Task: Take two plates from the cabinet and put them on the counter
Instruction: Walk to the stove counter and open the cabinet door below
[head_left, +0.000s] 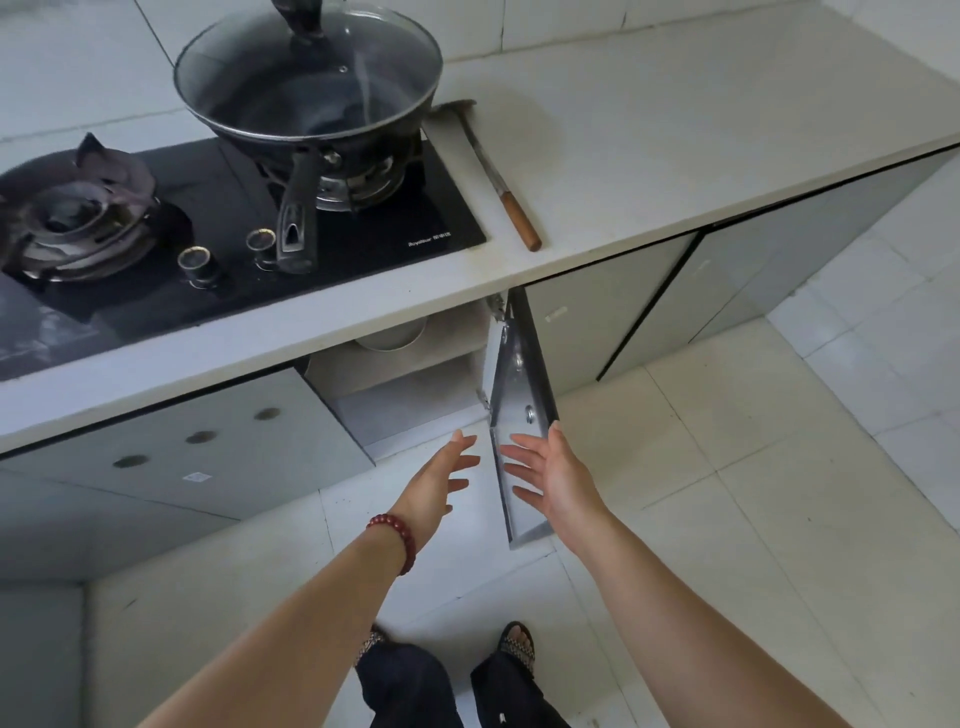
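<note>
At upper left of the frame, a gas hob (156, 218) and a lidded wok (306, 88) are seen on the counter (649, 156). Below centre, an open cabinet (415, 384) is shown, with pale dishes (389, 338), possibly the plates, half hidden under the counter edge. Both the left hand (441, 480) and right hand (556, 478) are held empty, fingers spread, apparently reaching in; the door (519, 415) is swung open at right.
</note>
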